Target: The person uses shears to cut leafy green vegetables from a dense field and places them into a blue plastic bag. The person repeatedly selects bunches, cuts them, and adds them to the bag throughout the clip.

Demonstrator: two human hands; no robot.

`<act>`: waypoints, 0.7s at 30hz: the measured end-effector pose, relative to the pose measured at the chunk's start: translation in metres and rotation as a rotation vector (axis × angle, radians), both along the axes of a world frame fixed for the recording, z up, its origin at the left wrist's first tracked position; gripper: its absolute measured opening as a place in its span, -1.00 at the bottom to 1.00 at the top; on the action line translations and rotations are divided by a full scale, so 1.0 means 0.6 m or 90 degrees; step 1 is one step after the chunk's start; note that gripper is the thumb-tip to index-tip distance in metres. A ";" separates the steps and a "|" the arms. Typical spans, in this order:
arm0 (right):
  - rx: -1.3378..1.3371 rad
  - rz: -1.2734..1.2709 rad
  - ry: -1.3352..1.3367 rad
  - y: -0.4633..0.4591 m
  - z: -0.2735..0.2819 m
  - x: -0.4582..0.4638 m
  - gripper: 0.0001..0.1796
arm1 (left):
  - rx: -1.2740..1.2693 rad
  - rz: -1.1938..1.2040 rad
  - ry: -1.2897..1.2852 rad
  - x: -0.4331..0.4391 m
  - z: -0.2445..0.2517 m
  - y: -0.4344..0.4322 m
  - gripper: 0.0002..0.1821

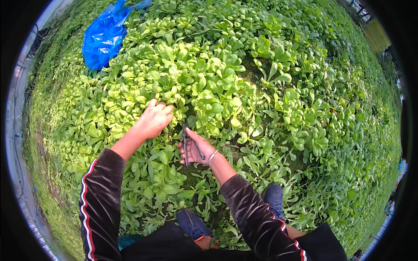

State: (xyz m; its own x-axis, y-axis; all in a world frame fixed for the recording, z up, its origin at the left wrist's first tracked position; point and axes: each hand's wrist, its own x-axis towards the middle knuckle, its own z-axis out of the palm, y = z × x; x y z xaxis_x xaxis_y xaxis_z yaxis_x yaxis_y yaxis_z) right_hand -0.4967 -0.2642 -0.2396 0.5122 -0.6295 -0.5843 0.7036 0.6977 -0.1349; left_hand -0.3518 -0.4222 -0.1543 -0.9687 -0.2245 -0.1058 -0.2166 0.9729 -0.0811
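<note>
In the middle of the head view, my right hand (pixel 200 150) holds metal hand pruners (pixel 186 143) with a coil spring between the handles. Their handles stand spread in my palm, and the blade end points into the leaves, its tips hidden. To the upper left of the pruners, my left hand (pixel 154 120) is bent around a leafy green plant (pixel 174 107), with its fingertips hidden in the foliage. Low, round-leaved greens (pixel 169 73) grow thickly about both hands. Just in front of the pruners the gap between the leaves is dark.
A shiny blue plastic bag (pixel 104 40) rests on the plants at the upper left. My dark blue shoes (pixel 193 223) stand among low plants. Bare soil (pixel 253 70) shows between plants at the upper right. A yellow panel (pixel 377 35) stands at the far right edge.
</note>
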 end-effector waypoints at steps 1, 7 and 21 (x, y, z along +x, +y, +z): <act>-0.004 0.002 -0.008 -0.008 -0.001 -0.001 -0.32 | -0.003 0.019 -0.018 -0.003 0.002 0.003 -0.73; 0.008 0.073 0.012 0.015 0.010 -0.015 -0.30 | -0.003 0.106 -0.058 -0.019 0.015 0.006 -0.23; -0.023 -0.014 0.174 -0.017 0.020 0.016 -0.41 | 0.017 0.153 0.005 0.007 0.004 -0.010 -0.47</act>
